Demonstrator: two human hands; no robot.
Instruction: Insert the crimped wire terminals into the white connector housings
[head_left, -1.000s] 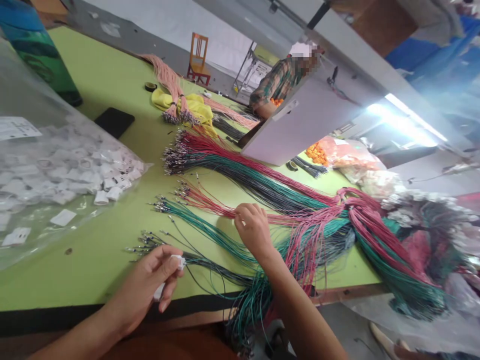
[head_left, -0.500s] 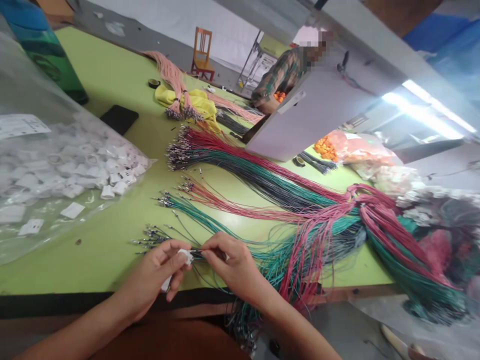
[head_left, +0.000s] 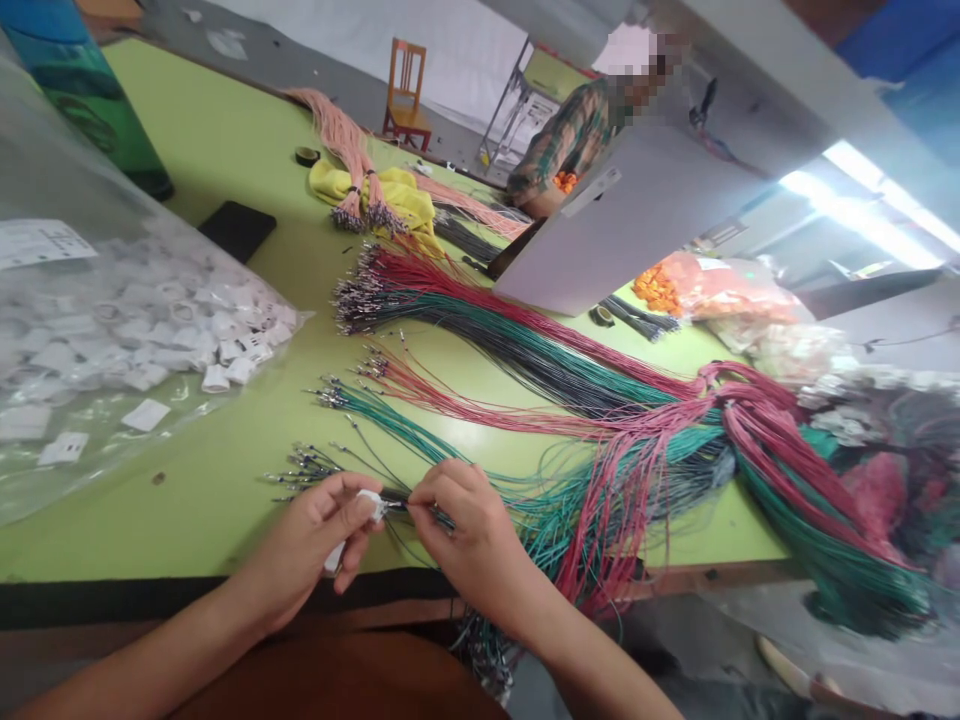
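The left hand [head_left: 311,540] is gripping the white connector [head_left: 372,503], its thumb and fingers being clamped on it; a second white piece [head_left: 334,558] is lying in the same hand, below the connector; the connector is looking light, stiff and perhaps a little slippery, so its sides are seeming the best hold; just right of the connector, the thin dark wire [head_left: 397,505] is pointing at it; the wire is probably bending easily, so a hold close behind its tip is seeming wise; there the fingers of the right hand [head_left: 469,515] are pinching together on it.

Left of the connector, the clear plastic bag [head_left: 45,150] is spreading over the worktop [head_left: 187,540], with many white pieces showing inside; beyond the connector, loose dark wires [head_left: 315,470] and green wires [head_left: 390,420] are lying near, and may be catching the hands; well right of the connector, the tangled wires [head_left: 622,500] are crowding the worktop's edge.
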